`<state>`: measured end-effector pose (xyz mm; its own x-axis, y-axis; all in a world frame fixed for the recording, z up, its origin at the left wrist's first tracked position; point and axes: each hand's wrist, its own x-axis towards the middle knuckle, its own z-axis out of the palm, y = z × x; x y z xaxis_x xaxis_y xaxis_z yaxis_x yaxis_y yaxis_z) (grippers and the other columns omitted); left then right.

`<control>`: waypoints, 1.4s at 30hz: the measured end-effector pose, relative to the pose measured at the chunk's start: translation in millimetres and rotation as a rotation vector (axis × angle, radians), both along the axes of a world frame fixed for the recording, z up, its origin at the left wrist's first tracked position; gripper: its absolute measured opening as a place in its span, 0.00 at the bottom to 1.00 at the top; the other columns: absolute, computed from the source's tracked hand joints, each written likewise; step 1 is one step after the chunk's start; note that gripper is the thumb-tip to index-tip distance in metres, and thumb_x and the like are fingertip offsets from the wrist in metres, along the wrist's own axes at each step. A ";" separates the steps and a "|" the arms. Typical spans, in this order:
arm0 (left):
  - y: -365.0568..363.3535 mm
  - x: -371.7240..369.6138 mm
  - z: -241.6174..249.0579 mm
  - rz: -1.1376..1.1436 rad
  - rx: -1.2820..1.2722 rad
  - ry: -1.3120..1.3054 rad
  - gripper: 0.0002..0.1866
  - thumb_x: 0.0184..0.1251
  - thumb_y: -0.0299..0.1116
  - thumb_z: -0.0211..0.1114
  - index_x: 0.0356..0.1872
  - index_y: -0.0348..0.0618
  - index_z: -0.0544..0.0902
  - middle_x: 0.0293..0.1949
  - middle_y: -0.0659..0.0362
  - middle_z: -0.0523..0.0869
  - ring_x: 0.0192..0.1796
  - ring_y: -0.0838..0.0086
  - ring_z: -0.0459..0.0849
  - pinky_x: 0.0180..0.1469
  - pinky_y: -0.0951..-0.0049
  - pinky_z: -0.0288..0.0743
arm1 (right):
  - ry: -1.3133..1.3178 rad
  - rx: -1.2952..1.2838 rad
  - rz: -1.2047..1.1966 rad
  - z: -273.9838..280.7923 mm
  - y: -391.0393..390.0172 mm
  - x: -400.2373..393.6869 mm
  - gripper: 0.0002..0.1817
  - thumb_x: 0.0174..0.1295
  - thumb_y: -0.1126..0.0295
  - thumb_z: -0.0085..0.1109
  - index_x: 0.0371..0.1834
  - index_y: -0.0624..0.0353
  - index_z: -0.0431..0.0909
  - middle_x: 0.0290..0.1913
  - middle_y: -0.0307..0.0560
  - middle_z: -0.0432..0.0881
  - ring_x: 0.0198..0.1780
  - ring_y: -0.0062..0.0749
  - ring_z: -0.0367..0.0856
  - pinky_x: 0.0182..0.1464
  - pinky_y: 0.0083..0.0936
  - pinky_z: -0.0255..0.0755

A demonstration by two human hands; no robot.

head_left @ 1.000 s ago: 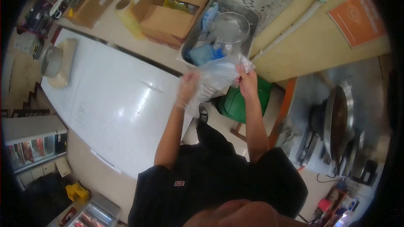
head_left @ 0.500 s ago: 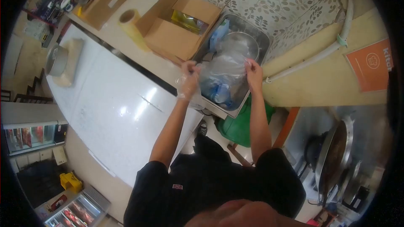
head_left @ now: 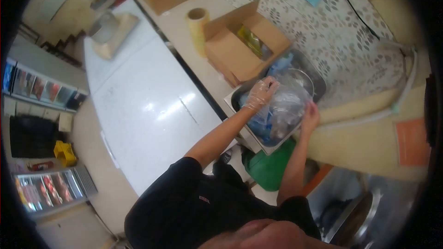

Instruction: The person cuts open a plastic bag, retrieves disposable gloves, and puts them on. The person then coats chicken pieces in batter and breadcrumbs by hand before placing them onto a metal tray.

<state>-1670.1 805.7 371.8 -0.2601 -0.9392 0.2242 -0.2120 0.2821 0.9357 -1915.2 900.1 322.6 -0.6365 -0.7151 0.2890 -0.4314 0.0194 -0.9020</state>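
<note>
A crumpled clear plastic bag (head_left: 288,99) lies over the contents of a steel tray (head_left: 318,71). My left hand (head_left: 261,94) is in a clear disposable glove and reaches over the tray, its fingers curled together at the left side of the bag. What they hold, if anything, is hidden. At the tray's right rim my right hand (head_left: 310,116) pinches the edge of the plastic. Blue-tinted plastic (head_left: 260,129) shows beneath the bag, and a round metal rim (head_left: 308,79) stands behind it.
An open cardboard box (head_left: 230,53) with yellow packets stands left of the tray, beside a roll of film (head_left: 197,30). A white worktop (head_left: 147,92) lies to my left. A green bin (head_left: 270,166) sits below the tray, and a wok (head_left: 353,216) is at lower right.
The view has swung, shifting the scene rightward. My left hand has moved from the tray's left edge to over the bag, and its glove now fits closer. My right hand still pinches the plastic.
</note>
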 end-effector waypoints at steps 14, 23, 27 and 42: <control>-8.9 -10.5 0.7 -0.590 0.047 -0.475 0.24 0.70 0.51 0.63 0.60 0.47 0.83 0.53 0.40 0.85 0.56 0.47 0.83 0.61 0.54 0.74 | -0.161 -0.069 0.203 55.5 15.9 12.8 0.09 0.65 0.72 0.70 0.35 0.56 0.75 0.28 0.28 0.71 0.31 0.12 0.67 0.34 0.14 0.64; -7.9 -24.0 -6.0 -0.200 0.003 -0.407 0.21 0.68 0.50 0.66 0.47 0.42 0.86 0.46 0.43 0.87 0.53 0.49 0.83 0.57 0.55 0.75 | -0.281 -0.106 0.130 48.6 35.4 7.6 0.11 0.65 0.73 0.70 0.33 0.57 0.74 0.29 0.30 0.74 0.31 0.13 0.69 0.35 0.15 0.64; -19.3 -21.4 -5.3 -0.113 -0.039 -0.197 0.19 0.66 0.48 0.69 0.46 0.42 0.87 0.44 0.45 0.88 0.48 0.51 0.86 0.53 0.58 0.78 | -0.520 0.060 0.273 59.5 49.3 14.4 0.07 0.63 0.75 0.70 0.37 0.59 0.79 0.32 0.33 0.78 0.33 0.15 0.73 0.38 0.17 0.67; -8.4 15.0 54.5 -0.161 -0.303 -0.049 0.17 0.66 0.40 0.69 0.48 0.38 0.85 0.41 0.47 0.89 0.42 0.57 0.87 0.48 0.61 0.80 | -0.320 0.137 0.324 97.0 45.0 25.3 0.05 0.66 0.73 0.67 0.41 0.64 0.86 0.29 0.32 0.79 0.31 0.15 0.70 0.37 0.16 0.68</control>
<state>-1655.1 797.3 426.3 -0.4170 -0.7781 0.4698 -0.1849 0.5787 0.7943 -1889.9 945.1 419.6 -0.4161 -0.9093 0.0042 -0.1358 0.0576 -0.9891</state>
